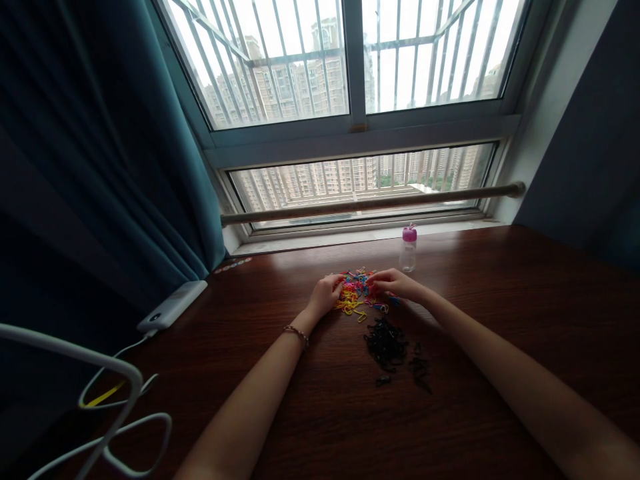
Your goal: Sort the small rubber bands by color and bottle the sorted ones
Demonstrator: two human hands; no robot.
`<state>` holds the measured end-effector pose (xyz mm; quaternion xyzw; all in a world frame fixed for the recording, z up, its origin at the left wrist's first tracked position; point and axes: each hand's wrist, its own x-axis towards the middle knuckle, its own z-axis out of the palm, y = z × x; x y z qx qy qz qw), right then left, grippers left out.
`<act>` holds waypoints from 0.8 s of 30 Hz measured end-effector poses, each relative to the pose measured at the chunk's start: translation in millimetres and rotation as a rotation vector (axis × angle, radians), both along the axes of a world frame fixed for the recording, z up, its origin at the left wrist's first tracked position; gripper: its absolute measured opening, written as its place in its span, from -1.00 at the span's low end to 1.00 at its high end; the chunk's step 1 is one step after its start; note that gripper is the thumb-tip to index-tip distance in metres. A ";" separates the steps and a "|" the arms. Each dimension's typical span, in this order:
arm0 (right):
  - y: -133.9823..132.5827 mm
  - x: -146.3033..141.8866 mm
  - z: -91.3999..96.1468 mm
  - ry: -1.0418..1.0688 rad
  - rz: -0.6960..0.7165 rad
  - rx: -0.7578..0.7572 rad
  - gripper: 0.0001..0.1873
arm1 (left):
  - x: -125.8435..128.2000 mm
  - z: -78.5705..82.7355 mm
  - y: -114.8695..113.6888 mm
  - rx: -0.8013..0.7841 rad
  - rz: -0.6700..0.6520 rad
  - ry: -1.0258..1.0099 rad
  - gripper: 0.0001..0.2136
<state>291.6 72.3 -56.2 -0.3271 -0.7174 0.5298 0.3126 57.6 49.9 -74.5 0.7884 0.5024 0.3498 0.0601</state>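
Note:
A heap of small looped pieces in many colours [354,293], yellow, pink, blue and red among them, lies on the dark wooden table [325,427]. My left hand [326,293] curves round the heap's left edge, its fingers bent but apart. From the other side my right hand [397,285] reaches over the heap, fingers stretched down into the pieces. No piece shows clearly in either hand; some fingertips are hidden among the colours. Nearer to me lies a pile of similar small black pieces [386,343], with a few loose black ones [419,365] at its right.
A clear bottle with a pink lid [409,250] stands behind my right hand. At the left are a white power bank [173,307] with a cable, and a thick white looped tube [120,367]. A blue curtain [165,167] and a barred window border the table.

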 end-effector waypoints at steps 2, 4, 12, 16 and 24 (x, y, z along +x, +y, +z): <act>5.4 1.6 -5.0 -0.023 -0.108 0.101 -0.71 | 0.1 0.0 -0.2 0.004 0.004 0.009 -0.77; 9.4 4.9 -4.2 0.006 -0.206 0.164 -0.72 | 0.1 0.0 -0.2 0.008 0.003 0.016 -0.77; -13.1 16.1 24.3 -0.096 0.189 -0.212 -0.63 | -0.7 -2.7 1.8 0.019 0.012 0.033 -0.77; -10.6 15.1 16.2 -0.146 0.190 -0.260 -0.68 | -1.2 -3.4 1.9 0.016 0.012 0.037 -0.77; -0.7 16.5 14.7 0.095 -0.094 -0.159 -0.74 | -0.6 -3.7 2.2 0.014 0.023 0.031 -0.77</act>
